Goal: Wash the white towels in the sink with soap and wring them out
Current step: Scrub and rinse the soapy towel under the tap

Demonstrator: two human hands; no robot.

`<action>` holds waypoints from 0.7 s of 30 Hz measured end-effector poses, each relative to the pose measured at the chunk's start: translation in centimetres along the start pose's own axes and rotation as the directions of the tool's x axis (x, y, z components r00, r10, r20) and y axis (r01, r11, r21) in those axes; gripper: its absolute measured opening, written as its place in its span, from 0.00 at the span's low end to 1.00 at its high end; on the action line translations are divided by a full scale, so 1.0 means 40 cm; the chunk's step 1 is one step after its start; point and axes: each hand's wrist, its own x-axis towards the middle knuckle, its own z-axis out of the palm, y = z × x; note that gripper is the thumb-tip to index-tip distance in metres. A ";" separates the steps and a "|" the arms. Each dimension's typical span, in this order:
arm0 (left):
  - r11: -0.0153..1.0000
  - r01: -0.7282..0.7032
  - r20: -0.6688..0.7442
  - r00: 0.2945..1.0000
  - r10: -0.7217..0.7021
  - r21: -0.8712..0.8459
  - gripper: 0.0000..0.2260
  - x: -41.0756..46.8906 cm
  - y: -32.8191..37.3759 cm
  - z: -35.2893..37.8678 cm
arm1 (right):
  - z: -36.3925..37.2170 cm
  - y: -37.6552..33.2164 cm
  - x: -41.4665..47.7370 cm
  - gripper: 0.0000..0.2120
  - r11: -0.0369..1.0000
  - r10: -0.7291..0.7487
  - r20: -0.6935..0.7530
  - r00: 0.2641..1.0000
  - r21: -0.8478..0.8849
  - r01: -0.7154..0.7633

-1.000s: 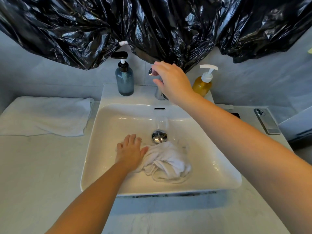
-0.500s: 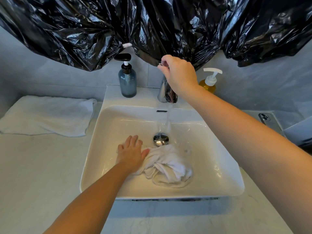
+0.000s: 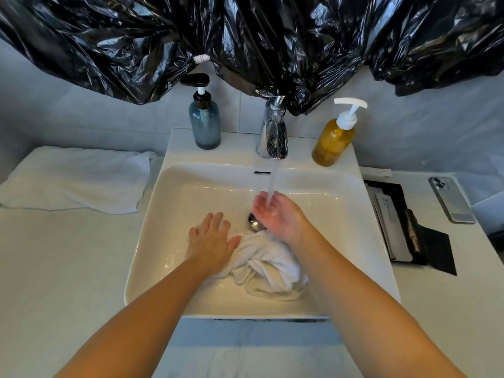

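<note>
Under the tap (image 3: 272,132) at the back of the sink (image 3: 174,203), the right hand (image 3: 272,214) has come down off the handle (image 3: 261,91) and lies open, palm up, holding nothing, with running water (image 3: 274,181) hitting it, so wetting can start. The white towel (image 3: 270,266) sits bunched in the sink beside the drain (image 3: 253,224), out of the stream, with the left hand (image 3: 211,238) flat and open on its left edge. Left of the sink waits a second towel (image 3: 76,178), and the blue bottle (image 3: 204,124) and yellow bottle (image 3: 334,140) stand behind.

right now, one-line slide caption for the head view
Right hand cupped under the running faucet, left hand flat at the edge of a bunched white towel in the sink
</note>
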 end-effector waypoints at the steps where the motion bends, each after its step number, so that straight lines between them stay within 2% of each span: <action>1: 1.000 -0.003 -0.001 1.000 0.003 0.000 0.24 0.000 0.001 -0.001 | 0.016 0.010 0.023 0.18 1.000 0.026 -0.004 1.000 0.008 -0.026; 3: 1.000 -0.008 0.001 1.000 0.008 -0.003 0.24 -0.003 0.001 -0.002 | 0.040 0.020 0.062 0.19 0.999 0.041 -0.039 0.998 -0.011 -0.042; 7: 1.000 -0.011 -0.008 1.000 0.011 -0.005 0.24 -0.003 0.001 0.002 | 0.052 0.014 0.095 0.12 0.975 -0.098 -0.107 0.989 -0.208 0.074; 10: 1.000 -0.012 -0.018 1.000 0.012 -0.005 0.24 0.002 -0.002 0.007 | 0.050 0.012 0.102 0.14 0.923 -0.197 -0.117 0.973 -0.358 0.144; 13: 0.999 0.001 -0.020 1.000 0.000 0.034 0.30 -0.001 0.001 0.005 | 0.050 0.000 0.087 0.08 0.811 -0.258 -0.196 0.946 -0.575 0.102; 15: 0.999 -0.003 -0.041 0.999 0.005 0.051 0.35 -0.009 0.005 -0.003 | 0.036 0.004 0.067 0.06 0.654 -0.365 -0.123 0.923 -0.739 0.160; 18: 0.998 -0.042 -0.216 0.976 0.031 -0.047 0.22 -0.001 0.025 -0.014 | -0.013 0.034 0.024 0.09 0.278 -0.388 0.141 0.911 -0.924 0.261; 20: 0.981 -0.040 -0.325 0.945 -0.024 -0.190 0.18 0.022 0.064 -0.050 | -0.059 0.045 0.007 0.11 0.036 -0.330 0.203 0.922 -0.973 0.227; 21: 0.970 -0.050 -0.330 0.943 -0.033 -0.239 0.15 0.039 0.087 -0.073 | -0.080 0.043 0.002 0.12 -0.048 -0.329 0.190 0.925 -0.982 0.185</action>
